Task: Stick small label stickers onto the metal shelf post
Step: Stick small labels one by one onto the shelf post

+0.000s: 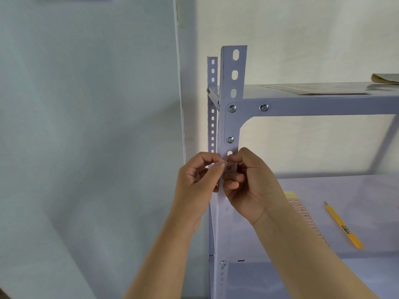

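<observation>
A pale lilac metal shelf post (233, 83) with slotted holes stands upright at the shelf's front left corner. A small white label sticker (229, 161) with red print lies against the post just below a slot. My left hand (198, 180) pinches the sticker's left edge between thumb and forefinger. My right hand (250, 186) holds the sticker's right edge, fingers curled around the post. Both hands meet at the post, a little below the third bolt.
A sticker sheet (302, 212) lies on the lower shelf (367, 190), partly hidden by my right arm. A yellow utility knife (343, 226) lies to its right. Papers (323, 89) rest on the top shelf. A pale wall panel (86, 126) is to the left.
</observation>
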The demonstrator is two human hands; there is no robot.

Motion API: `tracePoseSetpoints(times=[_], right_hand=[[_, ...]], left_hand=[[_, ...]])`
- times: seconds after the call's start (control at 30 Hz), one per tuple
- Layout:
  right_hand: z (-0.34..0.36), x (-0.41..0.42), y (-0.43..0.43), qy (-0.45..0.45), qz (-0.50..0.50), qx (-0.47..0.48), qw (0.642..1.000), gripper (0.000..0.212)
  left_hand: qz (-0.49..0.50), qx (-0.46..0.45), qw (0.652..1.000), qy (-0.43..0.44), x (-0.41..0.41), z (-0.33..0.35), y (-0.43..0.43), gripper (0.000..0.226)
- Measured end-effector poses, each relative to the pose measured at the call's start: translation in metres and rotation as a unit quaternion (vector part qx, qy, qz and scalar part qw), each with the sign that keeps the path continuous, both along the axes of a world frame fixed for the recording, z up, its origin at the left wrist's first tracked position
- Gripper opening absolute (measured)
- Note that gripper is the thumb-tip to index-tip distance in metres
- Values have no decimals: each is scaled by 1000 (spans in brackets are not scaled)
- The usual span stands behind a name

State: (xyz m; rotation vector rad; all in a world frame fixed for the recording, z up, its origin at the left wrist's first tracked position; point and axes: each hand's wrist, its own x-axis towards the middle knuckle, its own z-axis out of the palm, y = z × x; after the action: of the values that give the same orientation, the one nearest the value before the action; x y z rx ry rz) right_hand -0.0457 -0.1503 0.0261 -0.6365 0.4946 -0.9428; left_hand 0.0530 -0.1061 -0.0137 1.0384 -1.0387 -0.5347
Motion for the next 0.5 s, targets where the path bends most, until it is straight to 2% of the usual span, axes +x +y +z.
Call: tracePoseSetpoints(times=[0.23,0.5], right_hand=[[1,-2,-3,20,10,-11,1000,28],[3,-3,-6,38,17,-30,999,31]], left_hand=[[-3,-6,1000,-6,1,-1,1,14],[-2,-3,1000,-1,1,-1,0,9]])
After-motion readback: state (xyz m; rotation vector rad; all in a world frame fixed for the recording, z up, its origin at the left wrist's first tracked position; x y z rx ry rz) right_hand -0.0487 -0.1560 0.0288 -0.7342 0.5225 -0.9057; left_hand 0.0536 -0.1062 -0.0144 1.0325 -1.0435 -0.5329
